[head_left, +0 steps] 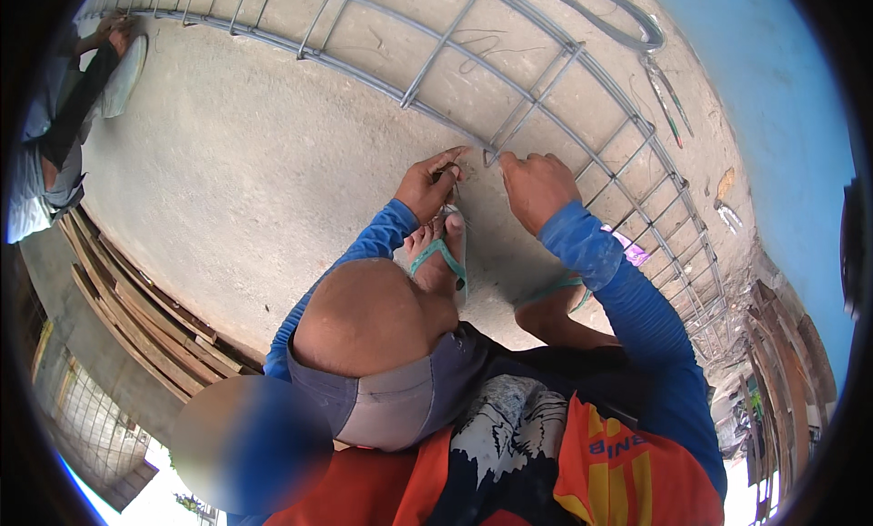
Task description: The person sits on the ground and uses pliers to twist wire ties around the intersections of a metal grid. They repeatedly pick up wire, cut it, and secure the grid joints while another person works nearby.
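A long cage of grey steel reinforcing bars [441, 46], tied from lengthwise rods and square hoops, curves across the floor ahead of me. My left hand [427, 188] is just short of its near edge, fingers pinched, with a few thin wire-like strands showing beneath them. What else the fingers hold is hidden. My right hand [543, 188] is closed beside the bent corner of a hoop [489, 158], its fingertips at the bar. Whatever lies inside that grip cannot be made out.
A bundle of grey wire [627, 37] and a long-handled hand tool [668, 103] lie beyond the cage, near the blue wall [782, 99]. Wooden planks [136, 308] lie at left; more boards [787, 371] stand at right. Another person [68, 135] is at far left. A pink wrapper [629, 246] lies under the bars.
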`<action>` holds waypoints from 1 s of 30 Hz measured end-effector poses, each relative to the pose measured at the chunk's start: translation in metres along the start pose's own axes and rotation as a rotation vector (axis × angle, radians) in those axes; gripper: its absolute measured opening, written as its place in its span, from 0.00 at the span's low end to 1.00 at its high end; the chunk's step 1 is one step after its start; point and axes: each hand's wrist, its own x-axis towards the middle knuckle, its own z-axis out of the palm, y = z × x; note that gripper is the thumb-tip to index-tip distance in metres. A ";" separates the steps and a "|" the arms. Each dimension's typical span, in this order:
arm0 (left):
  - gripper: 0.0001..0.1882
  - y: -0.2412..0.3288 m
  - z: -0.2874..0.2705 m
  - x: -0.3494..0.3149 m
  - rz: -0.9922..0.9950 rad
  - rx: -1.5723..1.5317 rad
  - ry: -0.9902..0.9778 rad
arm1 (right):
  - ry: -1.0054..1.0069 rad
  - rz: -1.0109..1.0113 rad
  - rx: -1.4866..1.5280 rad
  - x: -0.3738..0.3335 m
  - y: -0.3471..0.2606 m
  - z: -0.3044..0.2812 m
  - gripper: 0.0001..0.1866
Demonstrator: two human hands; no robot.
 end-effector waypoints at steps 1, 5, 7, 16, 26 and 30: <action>0.26 0.001 0.002 0.003 -0.076 0.046 0.017 | -0.074 0.083 0.063 -0.005 -0.004 0.008 0.08; 0.30 0.002 0.011 0.012 0.168 0.158 -0.045 | -0.007 0.089 0.554 -0.021 -0.009 0.038 0.11; 0.32 0.002 0.014 0.010 0.163 0.173 -0.116 | 0.008 0.124 0.814 -0.030 -0.008 0.050 0.11; 0.36 0.006 0.004 0.000 0.265 0.648 -0.114 | 0.352 -0.031 0.412 -0.018 -0.017 0.118 0.08; 0.28 0.011 0.010 0.018 0.327 0.704 -0.056 | 0.338 0.037 0.008 -0.006 0.000 0.136 0.10; 0.20 0.008 0.020 0.021 0.485 0.778 0.145 | 0.258 0.131 0.010 -0.012 -0.003 0.122 0.11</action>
